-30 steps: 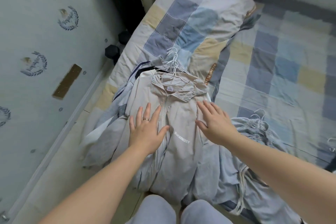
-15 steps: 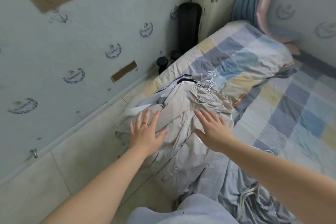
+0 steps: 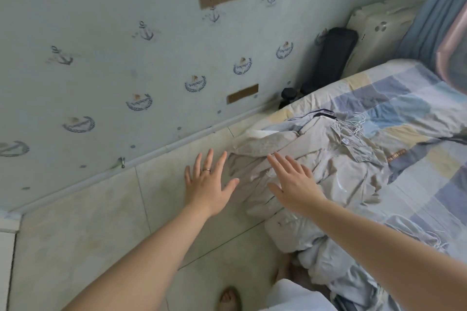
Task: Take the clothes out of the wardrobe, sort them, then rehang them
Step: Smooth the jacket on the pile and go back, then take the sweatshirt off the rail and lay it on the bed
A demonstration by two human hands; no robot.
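A beige zip jacket (image 3: pixel 336 159) lies on top of a heap of clothes at the near edge of the bed, its white wire hangers (image 3: pixel 355 125) bunched at the collar. A second heap of light blue-grey clothes (image 3: pixel 328 252) hangs over the bed edge nearer me. My left hand (image 3: pixel 208 183), with a ring, is spread flat in the air over the tiled floor, left of the heap and touching nothing. My right hand (image 3: pixel 294 183) is spread with straight fingers above the jacket's lower part; contact with the cloth cannot be told.
The bed has a checked blue, yellow and grey cover (image 3: pixel 404 98). A tiled floor strip (image 3: pixel 101 235) runs between bed and wallpapered wall. A black roll (image 3: pixel 331 60), dumbbells (image 3: pixel 288 94) and a cream suitcase (image 3: pixel 379 28) stand in the far corner. My bare foot (image 3: pixel 230 298) is below.
My view has swung left toward the wall and floor. Both hands have lifted off the beige jacket and drifted left; the left hand is now over the floor.
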